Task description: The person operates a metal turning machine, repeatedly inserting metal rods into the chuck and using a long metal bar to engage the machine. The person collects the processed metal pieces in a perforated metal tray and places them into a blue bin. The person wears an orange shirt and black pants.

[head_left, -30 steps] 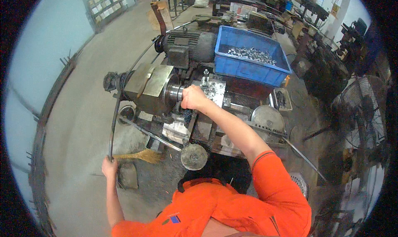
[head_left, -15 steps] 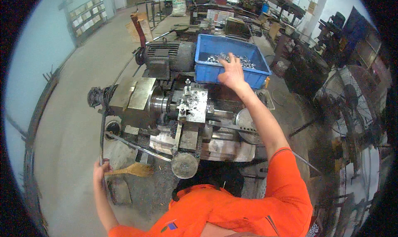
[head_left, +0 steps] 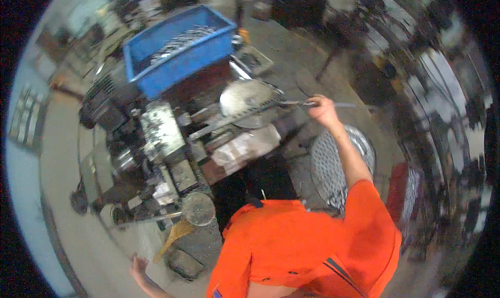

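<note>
My right hand (head_left: pixel 323 110) is closed around the end of a metal lever (head_left: pixel 296 103), which sticks out to the right of a lathe-like machine. Beside that lever is a round pale metal disc (head_left: pixel 245 97). At the lower left, my left hand (head_left: pixel 139 267) is blurred, with fingers apart and nothing visible in it. Nearest to it is a straw brush (head_left: pixel 177 234) with its handle pointing toward the hand. The machine's metal block (head_left: pixel 162 125) and round handwheel (head_left: pixel 199 208) lie between my hands. A blue bin (head_left: pixel 182 71) holding many small shiny metal parts sits at the machine's far side.
A large round container of small metal parts (head_left: pixel 325 168) stands below my right forearm. A dark red box (head_left: pixel 398 191) is farther right. The motor (head_left: pixel 107 100) sits left of the bin. A dark tray-like object (head_left: pixel 185 264) lies near the brush. Machinery at the right is smeared.
My right hand has left the blue bin and now grips the lever. My left hand has come off the long rod and moved lower. The view has swung right.
</note>
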Motion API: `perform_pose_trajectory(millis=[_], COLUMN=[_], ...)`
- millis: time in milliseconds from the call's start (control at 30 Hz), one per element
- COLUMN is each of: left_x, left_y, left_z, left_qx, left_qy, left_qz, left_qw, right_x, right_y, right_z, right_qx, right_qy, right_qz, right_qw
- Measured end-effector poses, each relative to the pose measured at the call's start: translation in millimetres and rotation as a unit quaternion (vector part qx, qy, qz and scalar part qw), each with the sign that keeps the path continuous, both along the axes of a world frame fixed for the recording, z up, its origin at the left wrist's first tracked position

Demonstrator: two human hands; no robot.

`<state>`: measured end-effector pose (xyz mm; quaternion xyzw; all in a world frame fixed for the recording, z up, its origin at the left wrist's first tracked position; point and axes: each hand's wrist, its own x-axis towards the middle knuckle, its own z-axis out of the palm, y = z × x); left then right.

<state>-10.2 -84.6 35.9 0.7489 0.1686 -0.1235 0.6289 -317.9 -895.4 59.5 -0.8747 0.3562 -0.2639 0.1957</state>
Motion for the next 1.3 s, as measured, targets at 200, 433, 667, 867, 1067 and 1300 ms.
perform_pose_trajectory(millis=[200, 433, 667, 867, 1067, 1300], left_x=[20, 47, 44, 8, -4, -30], left_y=[38, 38, 66, 53, -4, 7], left_z=[-15, -32, -56, -29, -11, 19], left_qx=[0.029, 0.059, 0.047, 0.009, 0.021, -0.021], left_qy=[0.091, 0.163, 0.169, 0.037, -0.053, -0.072], left_qz=[-0.009, 0.048, 0.112, -0.053, -0.029, -0.013], left_qw=[0.995, 0.984, 0.978, 0.998, 0.998, 0.997], right_x=[-225, -295, -203, -188, -277, -194], right_y=[-27, -16, 17, 20, -30, 50], right_z=[-60, -117, -90, -88, -213, -169], right_qx=[0.061, 0.025, 0.155, 0.123, -0.174, 0.045], right_qy=[0.111, 0.27, 0.454, 0.481, 0.362, 0.297], right_qz=[-0.289, -0.351, -0.22, -0.16, -0.006, -0.201], right_qw=[0.949, 0.896, 0.849, 0.853, 0.916, 0.932])
